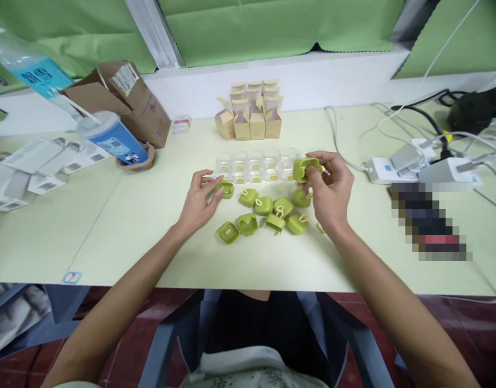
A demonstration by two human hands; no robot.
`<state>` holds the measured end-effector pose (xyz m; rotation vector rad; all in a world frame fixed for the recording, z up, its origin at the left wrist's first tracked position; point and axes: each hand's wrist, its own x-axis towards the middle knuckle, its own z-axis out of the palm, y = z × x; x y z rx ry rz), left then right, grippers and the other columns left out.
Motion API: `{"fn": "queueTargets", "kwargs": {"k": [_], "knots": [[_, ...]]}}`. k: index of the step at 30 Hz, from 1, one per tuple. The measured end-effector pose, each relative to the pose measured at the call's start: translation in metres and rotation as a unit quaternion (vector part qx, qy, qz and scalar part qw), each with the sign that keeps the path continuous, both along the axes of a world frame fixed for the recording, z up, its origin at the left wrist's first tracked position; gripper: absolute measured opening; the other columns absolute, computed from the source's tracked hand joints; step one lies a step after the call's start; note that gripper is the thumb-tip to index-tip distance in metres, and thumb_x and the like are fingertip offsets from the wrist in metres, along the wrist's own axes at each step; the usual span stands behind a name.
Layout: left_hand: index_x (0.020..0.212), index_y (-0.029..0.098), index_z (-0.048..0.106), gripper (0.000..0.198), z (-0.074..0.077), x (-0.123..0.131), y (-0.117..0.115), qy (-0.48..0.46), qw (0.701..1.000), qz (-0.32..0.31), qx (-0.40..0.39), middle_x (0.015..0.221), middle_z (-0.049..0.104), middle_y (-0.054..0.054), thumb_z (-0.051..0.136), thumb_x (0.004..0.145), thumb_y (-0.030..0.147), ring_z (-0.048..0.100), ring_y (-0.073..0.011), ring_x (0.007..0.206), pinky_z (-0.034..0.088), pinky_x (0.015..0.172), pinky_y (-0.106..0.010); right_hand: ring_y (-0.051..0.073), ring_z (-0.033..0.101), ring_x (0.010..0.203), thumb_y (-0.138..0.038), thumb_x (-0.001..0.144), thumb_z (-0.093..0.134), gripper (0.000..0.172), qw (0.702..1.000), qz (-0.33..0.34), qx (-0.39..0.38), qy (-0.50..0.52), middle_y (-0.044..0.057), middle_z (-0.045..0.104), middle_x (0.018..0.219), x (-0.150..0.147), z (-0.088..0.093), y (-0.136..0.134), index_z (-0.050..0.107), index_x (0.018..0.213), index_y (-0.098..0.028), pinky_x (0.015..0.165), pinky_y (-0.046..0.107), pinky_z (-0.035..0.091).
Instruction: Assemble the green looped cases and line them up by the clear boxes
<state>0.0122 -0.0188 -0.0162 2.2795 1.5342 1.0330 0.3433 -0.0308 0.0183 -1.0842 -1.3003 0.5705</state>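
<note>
Several small green caps [264, 206] lie scattered on the pale table [122, 226] in front of me. My right hand [330, 191] is closed on one green cap [303, 168], held just above the others. My left hand [199, 202] rests on the table, its fingertips pinching another green cap [225, 189] at the left end of the group. Behind the caps stands a row of small clear jars [256, 166]. Further back are several small tan cartons [251, 117].
An open brown cardboard box [126, 99] and a blue-labelled bottle [110, 134] stand at the back left, with white packets [37, 167] at the left edge. Power strips [417, 164] and cables [413, 116] crowd the right side. A blurred dark object [429, 221] lies near my right arm.
</note>
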Motion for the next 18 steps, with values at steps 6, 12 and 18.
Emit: {"fn": "queueTargets", "kwargs": {"k": [6,12,18], "knots": [[0.143,0.025,0.075,0.042,0.009,0.000,-0.005,0.023,0.998,-0.022,0.052,0.145,0.059,-0.016,0.060,0.111,0.047,0.063,-0.0306,0.138,0.059,0.119,-0.056,0.016,0.075,0.073,-0.037,0.101,0.077,0.017,0.995,0.032,-0.050,0.076,0.005,0.075,0.113,-0.002,0.003,-0.001,0.072,0.116,-0.030,0.053,0.030,0.060],[0.155,0.027,0.066,0.051,0.052,0.042,-0.014,-0.011,0.989,-0.120,0.092,0.146,0.065,-0.015,0.068,0.109,0.047,0.066,-0.0294,0.137,0.065,0.111,-0.049,0.025,0.083,0.101,-0.048,0.102,0.080,0.042,0.988,0.140,-0.047,0.055,0.010,0.074,0.145,-0.008,0.002,-0.004,0.071,0.141,-0.034,0.074,0.042,0.073],[0.154,0.027,0.069,0.053,0.089,0.098,0.011,0.034,0.974,-0.218,0.056,0.143,0.072,-0.012,0.070,0.108,0.053,0.066,-0.0317,0.139,0.060,0.117,-0.055,0.028,0.080,0.117,-0.055,0.097,0.086,0.053,0.978,0.195,-0.042,0.055,0.010,0.076,0.140,-0.017,0.007,-0.014,0.071,0.143,-0.033,0.080,0.041,0.074]]}}
